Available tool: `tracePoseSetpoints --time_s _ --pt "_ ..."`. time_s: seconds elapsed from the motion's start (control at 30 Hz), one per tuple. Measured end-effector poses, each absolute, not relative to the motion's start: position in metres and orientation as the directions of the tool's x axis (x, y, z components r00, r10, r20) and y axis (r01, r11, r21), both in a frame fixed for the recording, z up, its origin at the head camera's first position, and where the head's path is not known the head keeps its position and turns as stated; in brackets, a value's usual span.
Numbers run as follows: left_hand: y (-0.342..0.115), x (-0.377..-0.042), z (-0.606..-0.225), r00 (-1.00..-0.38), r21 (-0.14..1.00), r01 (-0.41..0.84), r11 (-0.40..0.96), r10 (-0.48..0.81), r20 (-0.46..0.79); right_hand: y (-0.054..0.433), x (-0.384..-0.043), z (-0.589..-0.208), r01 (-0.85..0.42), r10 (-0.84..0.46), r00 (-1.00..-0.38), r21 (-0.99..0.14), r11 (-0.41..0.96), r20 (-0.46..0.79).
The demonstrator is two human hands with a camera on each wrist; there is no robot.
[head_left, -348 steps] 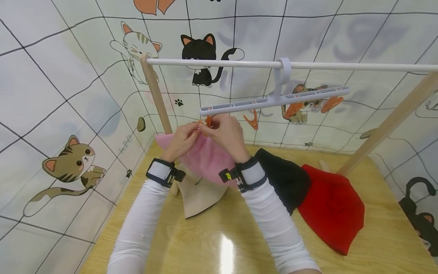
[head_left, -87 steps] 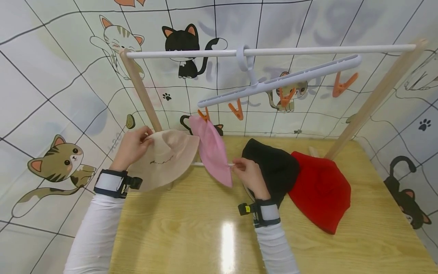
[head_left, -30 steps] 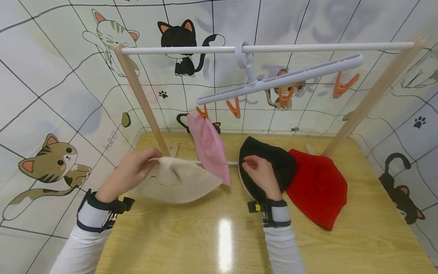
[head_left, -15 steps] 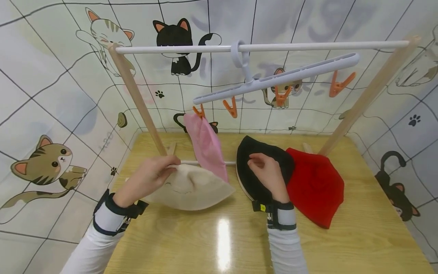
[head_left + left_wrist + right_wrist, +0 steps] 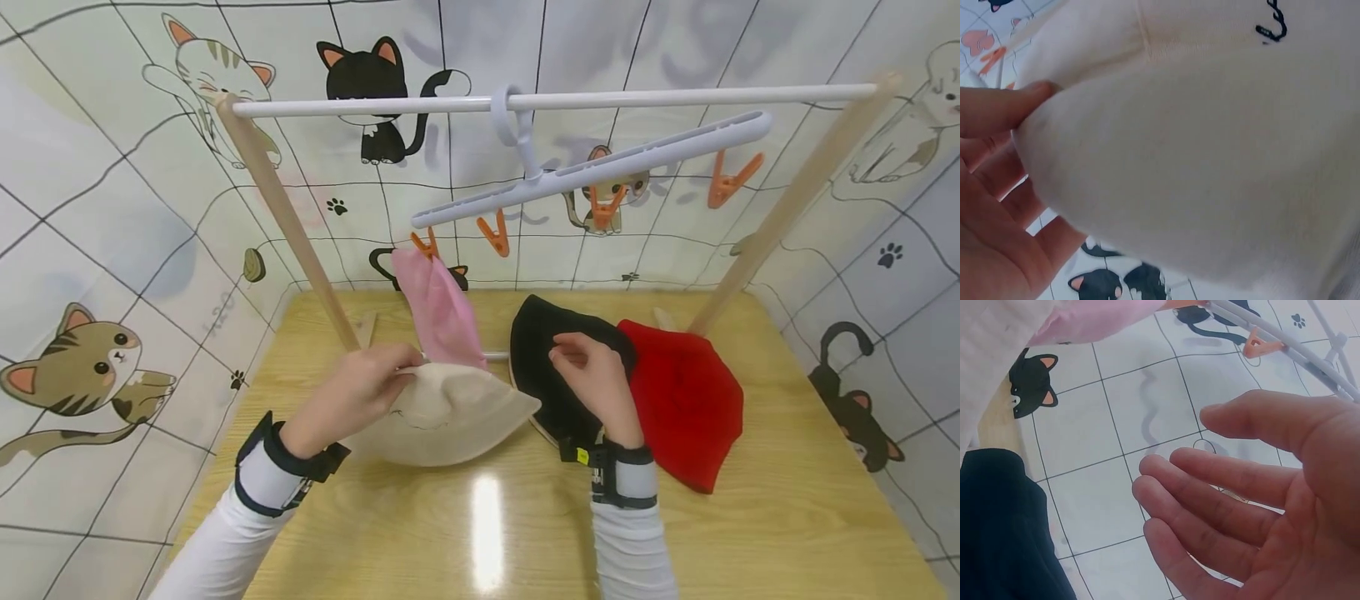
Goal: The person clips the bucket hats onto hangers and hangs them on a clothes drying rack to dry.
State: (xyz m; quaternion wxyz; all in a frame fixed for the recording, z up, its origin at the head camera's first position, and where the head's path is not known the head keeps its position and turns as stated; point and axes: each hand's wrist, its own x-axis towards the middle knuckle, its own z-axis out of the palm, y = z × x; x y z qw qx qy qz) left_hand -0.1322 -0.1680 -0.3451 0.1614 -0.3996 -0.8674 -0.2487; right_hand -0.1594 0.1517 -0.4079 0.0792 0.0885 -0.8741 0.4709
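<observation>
My left hand (image 5: 356, 396) pinches the edge of a cream bucket hat (image 5: 450, 421), holding it in front of the rack. In the left wrist view the thumb lies over the cream fabric and the fingers sit behind it; dark stitching shows at the top. My right hand (image 5: 596, 379) hovers in front of a black bucket hat (image 5: 547, 367), its fingers loosely bent with nothing between them, as the right wrist view shows. A pink hat (image 5: 435, 304) hangs from an orange clip (image 5: 425, 245) at the left end of the pale hanger (image 5: 592, 171).
A red hat (image 5: 686, 400) lies on the wooden table (image 5: 405, 533) beside the black one. The hanger hooks over the white rail (image 5: 660, 100) of a wooden-post rack. Along it hang more orange clips, including a far right clip (image 5: 731, 182). A cat-print wall stands behind.
The pink hat went from my hands to hanging on the left clip. My left hand has since lifted the cream hat and carried it rightward. My right hand moved off the pink hat's lower edge.
</observation>
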Motion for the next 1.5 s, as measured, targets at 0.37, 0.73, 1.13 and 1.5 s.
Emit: tracePoseSetpoints --time_s 0.37,0.73,1.13,1.5 --pt "-0.135 -0.143 -0.352 -0.615 0.314 0.783 0.537 0.600 0.511 0.160 -0.154 -0.406 -0.206 -0.059 -0.976 -0.810 0.550 0.208" --pt "-0.108 -0.158 -0.353 -0.694 0.416 0.717 0.559 0.524 0.494 0.165 -0.155 -0.407 -0.171 -0.036 -0.983 -0.815 0.554 0.181" --pt "-0.090 -0.177 -0.352 -0.678 0.451 0.732 0.510 0.489 0.548 0.168 -0.162 -0.402 -0.187 -0.052 -0.980 -0.804 0.564 0.192" --pt "-0.079 -0.197 -0.345 -0.695 0.448 0.712 0.541 0.449 0.562 0.166 -0.176 -0.390 -0.236 -0.101 -0.970 -0.763 0.601 0.220"
